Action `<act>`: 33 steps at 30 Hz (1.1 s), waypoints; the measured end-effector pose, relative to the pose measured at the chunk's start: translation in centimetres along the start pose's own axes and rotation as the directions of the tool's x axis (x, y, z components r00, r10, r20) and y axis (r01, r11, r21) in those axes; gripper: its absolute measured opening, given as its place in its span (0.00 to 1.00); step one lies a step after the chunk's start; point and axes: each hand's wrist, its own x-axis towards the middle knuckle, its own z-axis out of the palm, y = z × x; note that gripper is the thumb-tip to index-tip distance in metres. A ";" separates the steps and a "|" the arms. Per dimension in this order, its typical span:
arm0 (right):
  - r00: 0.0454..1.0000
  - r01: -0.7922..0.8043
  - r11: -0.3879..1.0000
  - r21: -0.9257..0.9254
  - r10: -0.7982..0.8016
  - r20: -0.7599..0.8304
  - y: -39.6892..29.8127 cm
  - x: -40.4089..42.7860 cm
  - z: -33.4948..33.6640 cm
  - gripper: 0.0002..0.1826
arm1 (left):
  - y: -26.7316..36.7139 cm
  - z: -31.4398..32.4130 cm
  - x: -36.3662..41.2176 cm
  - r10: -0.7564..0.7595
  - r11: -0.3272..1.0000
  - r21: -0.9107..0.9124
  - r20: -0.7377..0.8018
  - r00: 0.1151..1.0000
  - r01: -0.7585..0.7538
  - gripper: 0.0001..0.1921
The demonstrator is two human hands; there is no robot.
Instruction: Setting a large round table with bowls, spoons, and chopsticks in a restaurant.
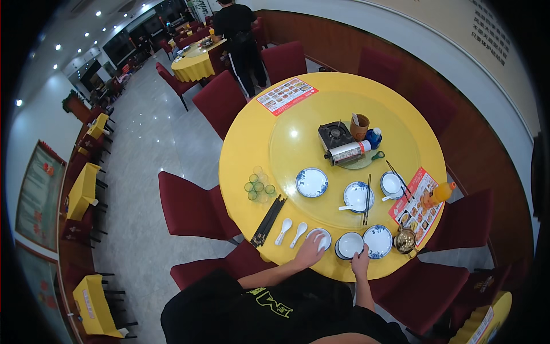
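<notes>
My left hand [311, 250] reaches over a small white bowl [324, 234] near the table's front edge; its fingers hide part of the bowl. With its fingertips, my right hand [360, 259] holds the rim of the top bowl in a stack of bowls [350, 244]. Right beside the stack lies a pile of blue-patterned plates [377, 241]. Two white spoons [283, 230] lie left of my left hand, and farther left is a bundle of dark chopsticks [269, 221].
Green-tinted glasses [258, 186] stand at the left. The glass turntable [292, 146] bears plates, a portable gas stove [336, 135] and a gas canister [349, 151]. A brass teapot [405, 240] and an orange bottle [442, 192] stand right. Red chairs surround the table; a person [235, 34] stands beyond.
</notes>
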 end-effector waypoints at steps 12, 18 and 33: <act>0.988 0.136 0.963 -0.233 -0.114 0.104 -2.2 -0.1 -1.6 0.30 | 3.7 7.8 -0.2 -0.201 0.978 0.097 0.216 0.955 0.184 0.38; 0.975 0.179 0.940 -0.290 -0.130 0.182 -3.0 0.0 -2.6 0.32 | 4.9 8.7 -0.2 -0.217 0.964 0.198 0.211 0.953 0.176 0.40; 0.914 0.222 0.937 -0.270 -0.104 0.392 0.0 2.1 -6.2 0.37 | 2.3 13.6 7.5 -0.216 0.908 0.375 0.043 0.976 0.184 0.27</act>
